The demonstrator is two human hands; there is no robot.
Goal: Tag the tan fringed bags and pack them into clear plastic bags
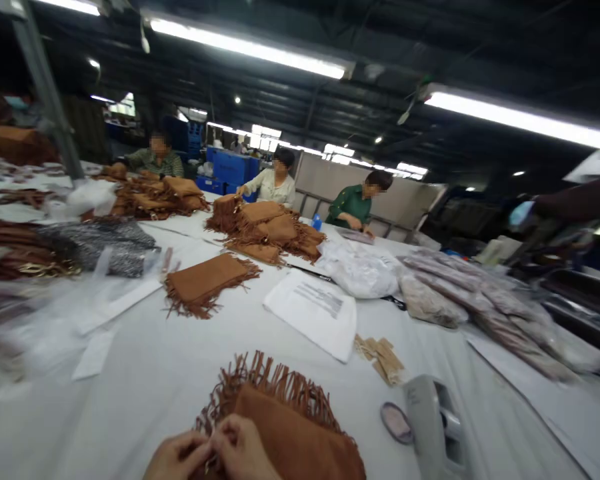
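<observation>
A brown fringed bag (295,433) lies on the white-covered table at the bottom centre, its fringe spread along the upper edge. My left hand (180,455) and my right hand (241,448) meet at the bag's left side. The fingers of both are pinched close together, fingertip to fingertip. Whatever sits between them is too small to make out. Beyond them lies another brown fringed bag (207,280), flat on the table. To its right is a white printed cloth bag (313,313).
A grey tape dispenser (435,427), a round object (397,423) and tan paper tags (381,357) are at the right. Piled brown bags (275,227), clear plastic (360,270) and wrapped bundles (485,293) lie farther off. Three people work across the table.
</observation>
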